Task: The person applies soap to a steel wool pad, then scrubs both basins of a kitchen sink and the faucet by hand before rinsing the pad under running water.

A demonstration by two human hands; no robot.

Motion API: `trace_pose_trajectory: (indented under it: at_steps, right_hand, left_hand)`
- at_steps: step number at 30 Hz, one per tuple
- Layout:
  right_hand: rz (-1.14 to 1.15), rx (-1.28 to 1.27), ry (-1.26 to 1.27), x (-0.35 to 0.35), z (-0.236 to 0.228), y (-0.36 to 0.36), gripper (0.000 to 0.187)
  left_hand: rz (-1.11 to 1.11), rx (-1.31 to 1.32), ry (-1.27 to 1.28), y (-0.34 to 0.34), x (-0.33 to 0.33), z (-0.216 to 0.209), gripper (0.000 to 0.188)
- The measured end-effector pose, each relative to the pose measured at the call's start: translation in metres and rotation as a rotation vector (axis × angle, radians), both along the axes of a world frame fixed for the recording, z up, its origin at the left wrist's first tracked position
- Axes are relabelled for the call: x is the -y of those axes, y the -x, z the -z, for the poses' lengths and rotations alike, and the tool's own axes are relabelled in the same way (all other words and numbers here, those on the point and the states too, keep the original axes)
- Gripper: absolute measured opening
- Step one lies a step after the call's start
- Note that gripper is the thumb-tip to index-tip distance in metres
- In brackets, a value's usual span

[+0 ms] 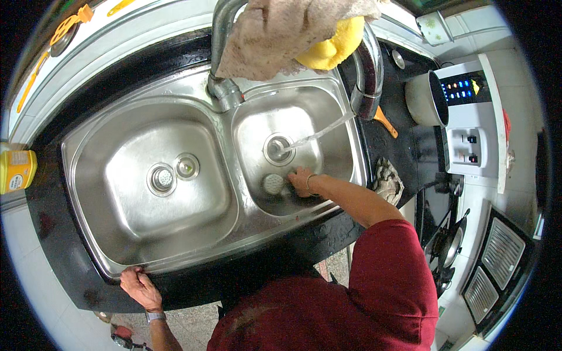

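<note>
A double-bowl steel sink [246, 205] lies in front of me. Inside its smaller right bowl is my right hand [301, 181], fingers bent and pressed together; whatever they may hold is hidden. Close beside them on the bowl's floor is a round drain strainer [273, 183]. Water [319, 133] pours from a curved metal faucet [367, 96] toward the right drain [278, 148]. My left hand [140, 288] is closed over the sink's front left edge. In the left bowl, a small round metal piece [187, 167] lies next to the drain [161, 179].
A beige rag [287, 38] and a yellow cloth [335, 48] hang over the pipework above the sink. To the right are a pot [424, 99], an orange-handled utensil [386, 122], a crumpled cloth [388, 181] and a water dispenser [468, 126]. A yellow container [17, 171] stands at the far left.
</note>
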State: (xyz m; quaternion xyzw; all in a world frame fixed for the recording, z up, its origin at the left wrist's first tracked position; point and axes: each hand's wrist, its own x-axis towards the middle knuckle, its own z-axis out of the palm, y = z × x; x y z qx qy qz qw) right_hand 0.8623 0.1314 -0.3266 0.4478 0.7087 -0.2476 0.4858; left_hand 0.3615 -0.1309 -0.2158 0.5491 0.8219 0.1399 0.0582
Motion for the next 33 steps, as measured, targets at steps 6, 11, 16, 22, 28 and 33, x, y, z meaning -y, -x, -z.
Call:
trace_pose_trajectory:
  at_steps: [6,11,16,22,28,33]
  right_hand:
    - [0.201,-0.212,-0.147,-0.035,-0.068,0.048,0.067]
    - [-0.106,-0.538,-0.423,-0.001,0.030,0.073,0.079]
    - [0.623,-1.151,-0.368,-0.033,0.065,0.041,0.074]
    - [1.899,-1.315,0.276,-0.060,-0.002,0.007,0.047]
    - [2.067,-1.265,0.491,-0.052,0.012,-0.003,0.036]
    - [2.082,-1.105,0.204,-0.055,0.012,-0.001,0.041]
  left_hand:
    - [-0.011,-0.019,0.003,-0.004,0.002,-0.006,0.014]
    - [0.013,0.004,0.004,-0.002,-0.006,-0.006,0.015]
    - [0.006,0.010,0.028,-0.003,-0.008,-0.007,0.014]
    - [-0.020,-0.017,0.029,-0.001,-0.001,-0.002,0.014]
    - [0.001,-0.016,0.003,0.001,0.001,-0.001,0.015]
    - [0.012,-0.026,-0.007,0.001,0.001,-0.001,0.015]
